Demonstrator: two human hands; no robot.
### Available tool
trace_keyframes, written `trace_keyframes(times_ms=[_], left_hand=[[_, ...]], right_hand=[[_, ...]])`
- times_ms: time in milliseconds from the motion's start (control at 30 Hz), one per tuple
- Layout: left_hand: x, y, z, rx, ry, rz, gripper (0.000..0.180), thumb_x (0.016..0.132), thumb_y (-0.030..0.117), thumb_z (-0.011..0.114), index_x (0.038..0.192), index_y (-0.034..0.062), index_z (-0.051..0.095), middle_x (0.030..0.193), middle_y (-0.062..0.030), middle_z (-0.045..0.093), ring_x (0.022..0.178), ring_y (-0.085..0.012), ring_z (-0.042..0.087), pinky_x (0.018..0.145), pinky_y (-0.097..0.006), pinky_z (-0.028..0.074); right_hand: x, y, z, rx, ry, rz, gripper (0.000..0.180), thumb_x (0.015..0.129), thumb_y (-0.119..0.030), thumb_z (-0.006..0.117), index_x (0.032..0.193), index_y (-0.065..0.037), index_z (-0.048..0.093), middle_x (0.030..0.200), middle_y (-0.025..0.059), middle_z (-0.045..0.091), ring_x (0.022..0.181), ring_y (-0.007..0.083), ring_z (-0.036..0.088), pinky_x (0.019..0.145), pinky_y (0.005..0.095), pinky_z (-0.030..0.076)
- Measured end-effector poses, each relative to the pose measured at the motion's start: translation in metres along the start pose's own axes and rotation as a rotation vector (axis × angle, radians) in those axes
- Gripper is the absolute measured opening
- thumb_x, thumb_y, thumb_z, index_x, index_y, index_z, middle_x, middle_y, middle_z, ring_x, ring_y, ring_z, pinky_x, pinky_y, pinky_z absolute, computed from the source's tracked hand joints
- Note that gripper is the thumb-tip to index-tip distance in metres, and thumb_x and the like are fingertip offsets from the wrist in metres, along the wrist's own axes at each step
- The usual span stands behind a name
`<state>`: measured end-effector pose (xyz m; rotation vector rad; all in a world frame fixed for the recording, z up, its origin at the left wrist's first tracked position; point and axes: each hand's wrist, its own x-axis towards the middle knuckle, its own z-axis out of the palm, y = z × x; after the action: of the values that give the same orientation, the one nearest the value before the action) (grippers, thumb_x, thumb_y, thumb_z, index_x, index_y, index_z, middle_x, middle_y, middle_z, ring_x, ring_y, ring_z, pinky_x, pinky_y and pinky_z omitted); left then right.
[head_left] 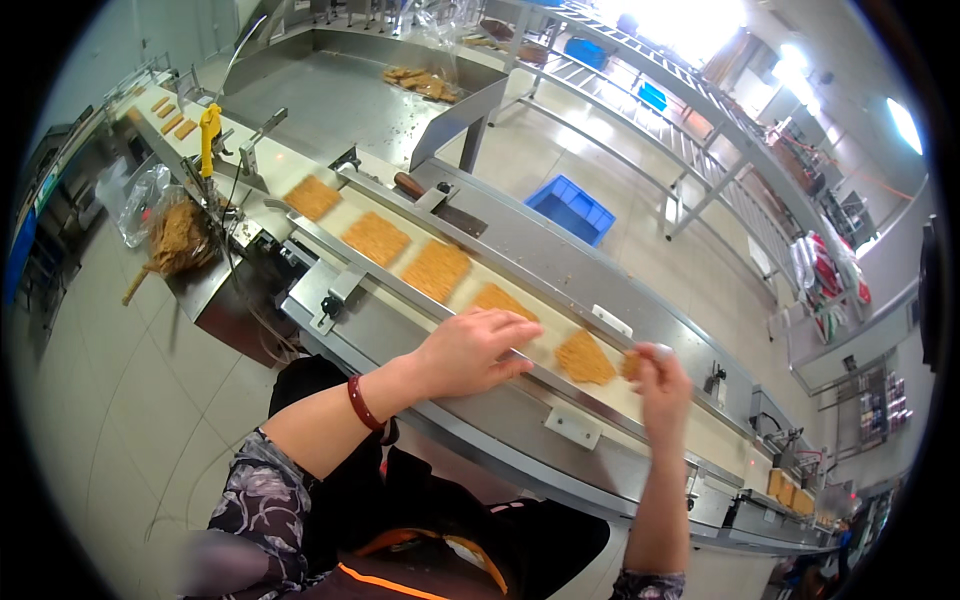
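A row of flat, golden-brown food slabs, crisp-looking and roughly square, lies along a narrow cream conveyor belt (535, 350). My left hand (475, 350) reaches over the near rail with its fingers stretched out. It partly covers one slab (503, 299); whether the fingers press on it is hard to see. Right of that hand lies a slab with an uneven edge (584, 357). My right hand (663, 388), slightly blurred, pinches a small broken slab piece (631, 364) just beyond it. Farther up the belt are more slabs (436, 270).
A brown-handled flat blade (458, 217) lies on the conveyor's far ledge. Behind stands a steel tray (330, 75) with broken pieces (420, 82). A blue crate (570, 209) sits on the floor. At left is a plastic bag (140, 203) beside brown scraps (182, 235).
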<state>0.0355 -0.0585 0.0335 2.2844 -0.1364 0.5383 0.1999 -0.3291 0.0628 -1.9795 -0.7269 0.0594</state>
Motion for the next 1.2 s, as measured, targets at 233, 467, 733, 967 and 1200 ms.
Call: trace_keyframes(times_ms=[233, 467, 733, 967, 1200], left_hand=[[-0.005, 0.000, -0.009, -0.987, -0.005, -0.432, 0.029, 0.106, 0.011, 0.061, 0.132, -0.0007, 0.062, 0.103, -0.0055, 0.072, 0.091, -0.0103, 0.069, 0.080, -0.026, 0.057], [-0.008, -0.025, -0.032, -0.750, 0.297, -0.485, 0.027, 0.105, 0.006, 0.060, 0.131, 0.0051, 0.062, 0.102, -0.0044, 0.069, 0.085, -0.0110, 0.070, 0.066, -0.024, 0.055], [-0.010, -0.026, -0.034, -0.739, 0.341, -0.429, 0.031, 0.101, 0.002, 0.064, 0.131, 0.0053, 0.056, 0.105, -0.0054, 0.068, 0.091, -0.0100, 0.067, 0.071, -0.025, 0.058], [-0.012, -0.040, -0.033, -0.732, 0.331, -0.448, 0.021, 0.100, 0.000, 0.064, 0.119, 0.0049, 0.056, 0.103, -0.0032, 0.067, 0.088, -0.0081, 0.063, 0.073, -0.025, 0.058], [-0.015, -0.036, -0.029, -0.571, 0.279, -0.392, 0.017, 0.099, 0.004, 0.067, 0.115, 0.0042, 0.063, 0.104, -0.0010, 0.067, 0.086, -0.0087, 0.067, 0.074, -0.026, 0.057]], right_hand=[[0.010, -0.060, 0.102, 0.083, -0.176, -0.066, 0.029, 0.100, -0.021, 0.070, 0.122, -0.001, 0.070, 0.101, 0.0121, 0.074, 0.087, 0.0199, 0.073, 0.075, 0.0347, 0.057], [0.006, 0.003, 0.051, -1.103, -0.030, 0.037, 0.067, 0.087, -0.062, 0.073, 0.122, -0.005, 0.070, 0.139, 0.0121, 0.061, 0.133, 0.0271, 0.052, 0.107, 0.0470, 0.042], [-0.018, 0.016, -0.003, -0.683, 0.330, 0.389, 0.048, 0.091, -0.015, 0.077, 0.134, -0.008, 0.057, 0.127, 0.0190, 0.067, 0.112, 0.0369, 0.068, 0.096, 0.0454, 0.055], [0.009, -0.027, 0.035, 0.045, 0.243, 0.006, 0.041, 0.098, 0.001, 0.066, 0.137, -0.007, 0.057, 0.121, 0.0119, 0.066, 0.112, 0.0250, 0.067, 0.096, 0.0385, 0.055], [0.039, 0.002, 0.084, -0.165, -0.257, -0.041, 0.032, 0.095, -0.010, 0.068, 0.127, -0.005, 0.067, 0.118, 0.0125, 0.068, 0.115, 0.0290, 0.065, 0.098, 0.0396, 0.052]])
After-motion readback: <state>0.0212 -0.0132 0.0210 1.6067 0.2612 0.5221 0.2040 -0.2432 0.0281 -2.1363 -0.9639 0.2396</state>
